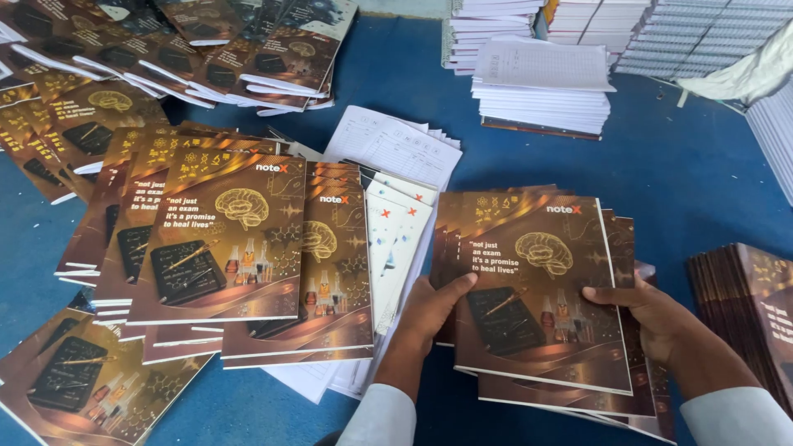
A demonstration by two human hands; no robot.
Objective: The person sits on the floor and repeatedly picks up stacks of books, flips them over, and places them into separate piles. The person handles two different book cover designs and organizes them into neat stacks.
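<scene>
left hand, right hand, gripping notebook stack

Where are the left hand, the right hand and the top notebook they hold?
left hand (434, 307), head view, back of the hand
right hand (648, 310), head view, knuckles
top notebook (537, 272), head view, middle of the brown cover

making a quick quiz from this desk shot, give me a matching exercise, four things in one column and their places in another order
1 left hand
2 right hand
3 white printed sheets
4 stack of white page blocks

a far side of the blue table, top centre
b right edge of the held brown notebook
c left edge of the held brown notebook
d fanned out at centre

Pairs: 1-c, 2-b, 3-d, 4-a
</scene>
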